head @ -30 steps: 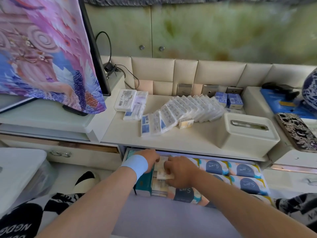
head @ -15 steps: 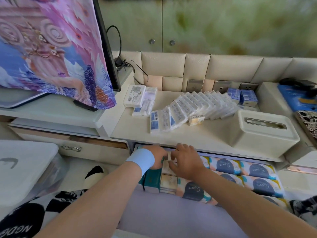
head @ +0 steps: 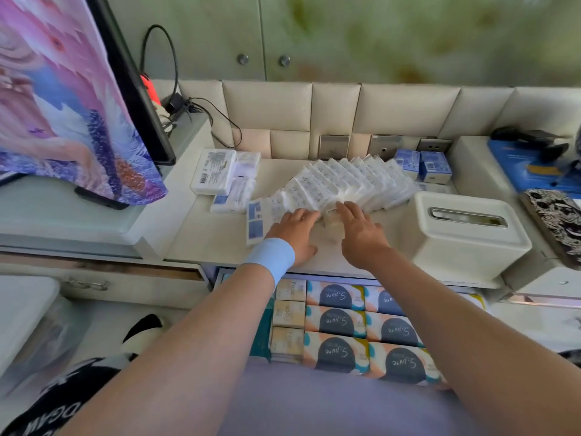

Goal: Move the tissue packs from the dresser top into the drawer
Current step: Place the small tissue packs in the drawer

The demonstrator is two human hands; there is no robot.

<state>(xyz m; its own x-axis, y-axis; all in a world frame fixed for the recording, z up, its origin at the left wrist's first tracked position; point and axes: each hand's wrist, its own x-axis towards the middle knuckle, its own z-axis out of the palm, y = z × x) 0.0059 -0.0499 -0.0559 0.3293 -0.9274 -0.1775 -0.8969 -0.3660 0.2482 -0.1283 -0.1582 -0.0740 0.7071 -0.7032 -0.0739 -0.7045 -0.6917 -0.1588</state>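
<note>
**Two hands at the leaning row of tissue packs**

On the far left, a flowered cloth (head: pixel 78 99) hangs over a dark screen. Just right of it, a few white packs (head: pixel 217 171) lie stacked on the dresser top (head: pixel 213 247). Next comes the long row of tissue packs (head: pixel 345 180), each one leaning on its neighbour like fallen dominoes.

The left hand (head: pixel 294 229) lies with straight fingers on the near end of this row. The right hand (head: pixel 358 229) reaches beside it, fingers also spread and flat, pinching nothing. Between them stands one small beige pack (head: pixel 332 217); I cannot tell if a thumb touches it. Further right is a white tissue box (head: pixel 465 234).

The drawer (head: pixel 224 274) below is open and already tightly filled with packs.

I think the danger is in the leaning row. If one pack is pulled from the near end, the others may slide flat and scatter, or slip over the front edge. Also, the drawer shows little free room, so new packs may sit too high and block it from closing.
</note>
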